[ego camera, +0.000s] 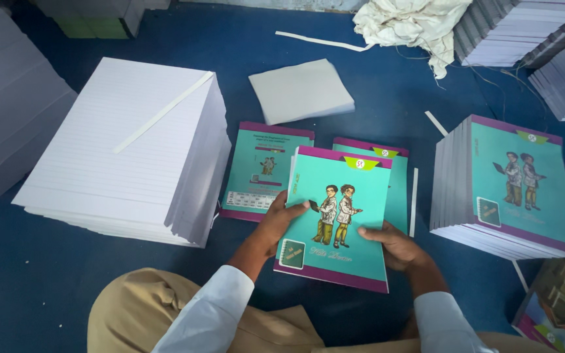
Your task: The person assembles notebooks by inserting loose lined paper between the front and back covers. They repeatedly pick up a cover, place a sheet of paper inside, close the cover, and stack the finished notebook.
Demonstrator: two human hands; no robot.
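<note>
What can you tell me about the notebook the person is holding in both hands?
The notebook is a thin paper exercise book with a teal cover, purple bands along top and bottom, a small green tab at the top and a cartoon of two standing figures. It lies face up, slightly tilted, over the blue floor. The left hand grips its left edge; the right hand holds its right edge.

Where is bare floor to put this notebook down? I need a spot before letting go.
Bare blue floor lies below the ruled paper stack, left of the left hand. More lies between the grey sheets and the finished notebook stack. Crowded: covers behind the held notebook.
</note>
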